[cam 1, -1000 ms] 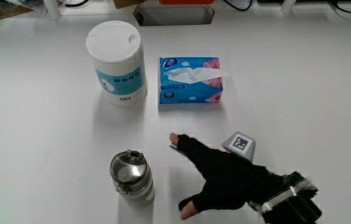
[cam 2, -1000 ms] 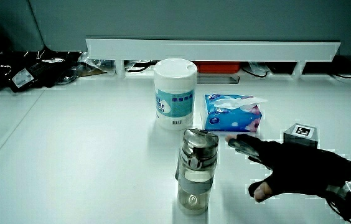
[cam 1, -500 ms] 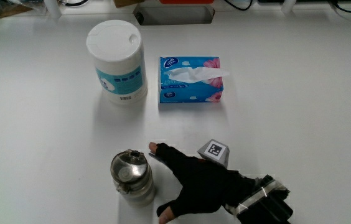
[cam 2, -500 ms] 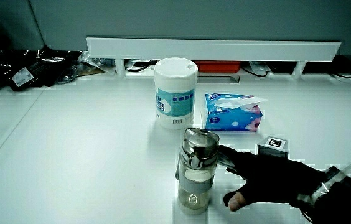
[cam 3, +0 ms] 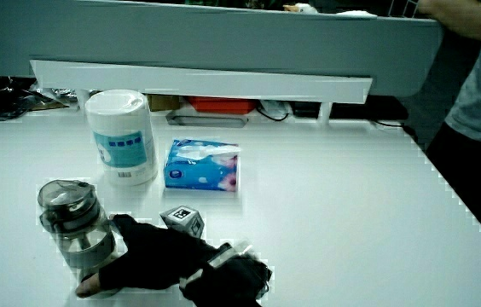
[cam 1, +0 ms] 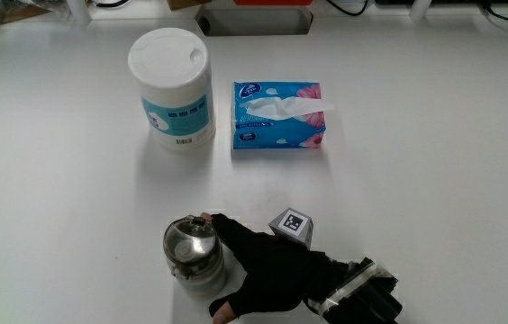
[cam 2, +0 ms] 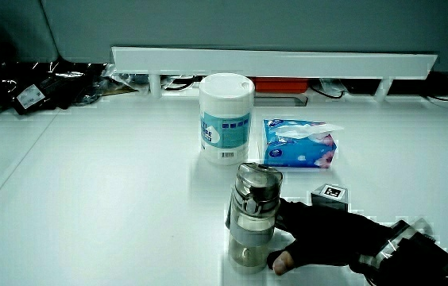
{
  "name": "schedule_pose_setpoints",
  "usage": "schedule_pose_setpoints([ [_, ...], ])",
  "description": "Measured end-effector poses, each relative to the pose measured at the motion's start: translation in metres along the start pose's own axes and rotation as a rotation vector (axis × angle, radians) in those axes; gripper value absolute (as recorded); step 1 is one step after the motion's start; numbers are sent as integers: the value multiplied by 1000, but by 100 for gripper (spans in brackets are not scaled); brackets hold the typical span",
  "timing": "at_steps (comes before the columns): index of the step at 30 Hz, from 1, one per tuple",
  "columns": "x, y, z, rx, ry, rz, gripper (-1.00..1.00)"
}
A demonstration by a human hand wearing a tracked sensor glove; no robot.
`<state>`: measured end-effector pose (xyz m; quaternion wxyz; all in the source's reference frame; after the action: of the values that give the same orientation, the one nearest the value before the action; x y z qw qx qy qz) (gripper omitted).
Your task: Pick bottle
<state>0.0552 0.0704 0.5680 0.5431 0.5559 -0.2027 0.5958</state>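
Main view: black-gloved hands [cam 1: 267, 274] half-curled, touching clear cylindrical bottle [cam 1: 193, 256] with metal lid; grip uncertain.

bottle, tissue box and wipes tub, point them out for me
bottle [cam 1: 189, 245], main view, on its metal lid
tissue box [cam 1: 278, 128], main view, on its blue top face
wipes tub [cam 2: 225, 131], side view, on its label

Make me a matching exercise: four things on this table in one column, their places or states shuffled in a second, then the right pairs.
Things:
1. bottle
2. wipes canister
3. tissue box
4. hand

Descriptions:
A. blue, a tissue sticking out on top
B. black-gloved, against the bottle
C. white lid, beside the tissue box
D. metal-capped, nearest the person

Pairs: 1-D, 2-C, 3-A, 4-B
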Motion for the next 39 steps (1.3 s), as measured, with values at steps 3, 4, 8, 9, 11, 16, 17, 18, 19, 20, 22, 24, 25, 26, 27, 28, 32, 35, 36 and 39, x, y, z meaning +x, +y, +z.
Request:
schedule_pose_setpoints([
  [3,1,1,0,10,15,16,0],
  [4,2,1,0,13,18,14,0],
  [8,4,3,0,21,39,24,4],
  [9,5,3,0,34,40,34,7],
  [11,8,4,-1,52,63,56,15],
  [16,11,4,-3,103,95,99,33],
  [17,12,5,-3,108,101,106,37],
  [18,13,5,-3,118,106,121,41],
  [19,12,5,-4,130,113,127,44],
  [20,12,5,-4,136,106,132,48],
  [22,12,4,-5,159,112,156,56],
  [24,13,4,-5,180,105,162,63],
  [25,14,4,-4,195,89,169,67],
  [26,12,3,-5,206,87,167,70],
  [27,12,3,-5,209,80,173,74],
  [28,12,3,-5,216,72,181,78],
  [32,12,2,-5,234,57,197,93],
  [35,13,2,-6,249,47,224,100],
  [36,12,2,-6,250,47,221,100],
  [39,12,0,-6,257,41,213,100],
])
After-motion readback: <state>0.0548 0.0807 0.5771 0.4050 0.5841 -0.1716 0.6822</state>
